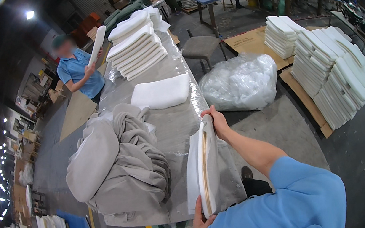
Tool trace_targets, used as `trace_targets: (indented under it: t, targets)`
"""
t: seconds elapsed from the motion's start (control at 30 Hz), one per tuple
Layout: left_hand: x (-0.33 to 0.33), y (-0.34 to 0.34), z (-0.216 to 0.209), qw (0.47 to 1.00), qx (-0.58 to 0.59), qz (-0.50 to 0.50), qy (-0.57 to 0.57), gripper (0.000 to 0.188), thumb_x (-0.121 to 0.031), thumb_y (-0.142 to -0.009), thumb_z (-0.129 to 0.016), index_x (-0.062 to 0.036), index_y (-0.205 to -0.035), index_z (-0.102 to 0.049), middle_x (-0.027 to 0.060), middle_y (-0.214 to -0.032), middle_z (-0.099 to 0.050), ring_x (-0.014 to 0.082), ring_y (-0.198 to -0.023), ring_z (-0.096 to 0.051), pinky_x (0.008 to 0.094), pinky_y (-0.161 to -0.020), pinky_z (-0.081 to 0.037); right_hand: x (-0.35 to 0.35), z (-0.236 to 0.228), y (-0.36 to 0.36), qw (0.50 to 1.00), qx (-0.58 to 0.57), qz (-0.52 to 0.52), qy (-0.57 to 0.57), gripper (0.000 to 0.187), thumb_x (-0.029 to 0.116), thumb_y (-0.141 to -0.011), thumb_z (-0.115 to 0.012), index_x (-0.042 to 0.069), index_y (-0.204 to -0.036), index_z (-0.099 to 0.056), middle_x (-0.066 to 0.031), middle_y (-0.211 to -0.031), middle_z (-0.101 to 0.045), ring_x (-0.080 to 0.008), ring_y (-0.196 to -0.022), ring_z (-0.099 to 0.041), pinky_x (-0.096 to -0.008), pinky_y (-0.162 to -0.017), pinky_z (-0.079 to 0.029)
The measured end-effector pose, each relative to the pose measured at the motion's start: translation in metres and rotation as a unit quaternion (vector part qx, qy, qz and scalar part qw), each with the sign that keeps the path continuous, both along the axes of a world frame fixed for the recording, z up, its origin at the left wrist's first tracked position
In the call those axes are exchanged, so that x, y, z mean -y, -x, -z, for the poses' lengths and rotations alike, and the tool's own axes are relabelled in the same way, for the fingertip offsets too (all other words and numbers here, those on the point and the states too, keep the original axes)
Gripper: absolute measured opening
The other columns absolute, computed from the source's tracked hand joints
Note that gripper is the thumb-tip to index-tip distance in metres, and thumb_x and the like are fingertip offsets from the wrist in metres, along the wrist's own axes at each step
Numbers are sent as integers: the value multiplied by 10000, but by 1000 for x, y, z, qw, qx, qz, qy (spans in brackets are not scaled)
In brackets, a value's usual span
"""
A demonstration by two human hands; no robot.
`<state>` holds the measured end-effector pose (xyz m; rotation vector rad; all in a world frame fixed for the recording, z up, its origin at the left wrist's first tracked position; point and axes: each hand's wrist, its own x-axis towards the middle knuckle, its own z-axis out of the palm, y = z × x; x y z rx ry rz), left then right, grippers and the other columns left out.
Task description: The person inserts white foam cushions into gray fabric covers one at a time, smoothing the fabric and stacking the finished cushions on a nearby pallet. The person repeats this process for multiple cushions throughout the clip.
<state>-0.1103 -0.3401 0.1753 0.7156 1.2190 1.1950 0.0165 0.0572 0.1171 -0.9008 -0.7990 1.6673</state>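
Note:
Between my two hands a white cushion pad [205, 171] stands on its long edge, a tan strip running along its upward side. Grey fabric lies against its right side. My right hand [216, 122] grips the far end, thumb and fingers closed round the corner. At the near end, my left hand [201, 218] holds the lower corner; part of it is hidden by my sleeve. To the left is a heap of grey fabric covers [138, 166], with a rounded grey cushion [93, 163] on its side. Farther up the table a bare white pad [161, 93] lies flat.
The plastic-covered table [171, 136] bears a tall stack of white pads [134, 46]. A co-worker [79, 72] across it holds another pad. At right are a bagged bundle [239, 82], a chair [201, 49] and pad stacks [333, 71] on cardboard.

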Motion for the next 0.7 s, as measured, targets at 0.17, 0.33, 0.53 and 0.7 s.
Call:
trace_targets:
  t: [0.17,0.33,0.53,0.7]
  targets:
    - [-38,21,24,997,-41,53,-30,589,-176,-1019,-617,-25,-1569,-471,179,-1649,-375,237,-1492,-398,360,-1192,-343,38,-16,-5,990,109,-45,-81,835,385,-961,-740,-15,-1597,-376,-215,-1562,-476,-269,-1375,-516,-382,-1157,-396]
    - [-110,24,35,959,-197,25,-204,476,-113,-997,-613,-24,-1464,-608,193,-1589,-472,256,-1476,-435,360,-1198,-338,56,-23,-30,943,305,-73,-112,912,104,-860,-767,-3,-1634,-297,-182,-1534,-527,-256,-1341,-558,-358,-1107,-451]
    - [-267,9,14,926,-313,59,-205,542,-73,-959,-611,-40,-1495,-539,219,-1509,-546,350,-1421,-508,394,-1173,-393,48,-45,-43,915,388,-38,-104,344,206,-936,-670,-2,-1203,-731,-216,-1035,-769,-345,-962,-753,-421,-873,-562]
    - [-343,-18,10,861,-457,31,-222,426,-62,-927,-610,-50,-1349,-666,197,-1345,-661,364,-1261,-622,418,-1090,-474,27,-41,-54,861,471,7,-193,284,245,-983,-629,-25,-1020,-712,-231,-882,-718,-366,-816,-709,-444,-756,-528]
